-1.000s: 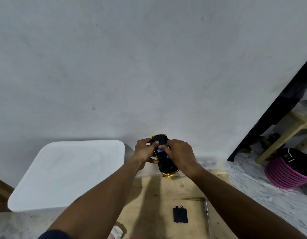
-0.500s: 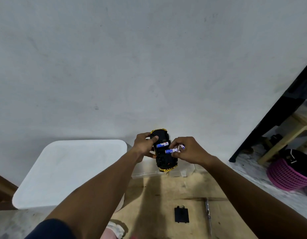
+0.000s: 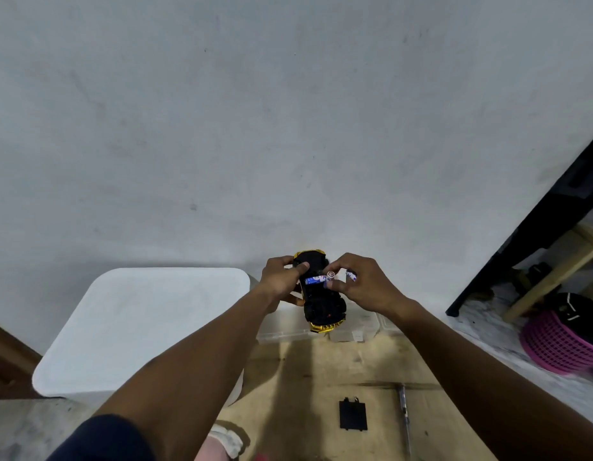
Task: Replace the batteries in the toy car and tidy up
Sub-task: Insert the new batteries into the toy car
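Right hand (image 3: 365, 287) has tipped its pinched battery (image 3: 331, 275) end-on, just right of the toy car (image 3: 325, 307); fingers hide its body, blue bit beyond unclear. Left hand (image 3: 278, 282) grips the upturned car, held up before the wall, second battery (image 3: 313, 280) seated inside. Battery cover (image 3: 353, 415) and screwdriver (image 3: 404, 417) lie near, apart, below.

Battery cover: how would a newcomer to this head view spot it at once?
Find the tan board low in the middle of the view. The cover lies on it: a flat black rectangle with two tabs, just left of the thin screwdriver.
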`<action>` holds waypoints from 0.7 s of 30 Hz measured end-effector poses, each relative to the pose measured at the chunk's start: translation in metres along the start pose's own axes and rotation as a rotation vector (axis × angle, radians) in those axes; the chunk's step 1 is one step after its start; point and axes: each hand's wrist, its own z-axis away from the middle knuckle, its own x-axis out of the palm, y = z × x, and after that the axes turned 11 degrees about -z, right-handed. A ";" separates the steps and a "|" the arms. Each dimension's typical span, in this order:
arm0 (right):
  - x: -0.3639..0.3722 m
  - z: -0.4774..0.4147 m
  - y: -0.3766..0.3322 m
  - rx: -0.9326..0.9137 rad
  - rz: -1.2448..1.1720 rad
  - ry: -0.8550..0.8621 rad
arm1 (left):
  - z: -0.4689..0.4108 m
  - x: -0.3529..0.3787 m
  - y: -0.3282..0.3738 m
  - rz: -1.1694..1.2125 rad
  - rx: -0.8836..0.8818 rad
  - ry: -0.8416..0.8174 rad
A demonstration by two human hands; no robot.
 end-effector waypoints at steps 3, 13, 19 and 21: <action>0.005 -0.001 -0.005 -0.044 0.107 -0.055 | 0.002 0.000 0.003 -0.024 0.004 0.000; 0.018 0.003 -0.006 -0.447 0.644 -0.209 | 0.006 -0.002 0.006 -0.029 -0.014 -0.032; 0.018 0.000 -0.006 -0.439 0.669 -0.209 | 0.007 -0.003 0.006 -0.034 -0.011 -0.037; 0.019 0.000 -0.006 -0.419 0.664 -0.212 | 0.007 -0.002 0.006 -0.027 -0.006 -0.034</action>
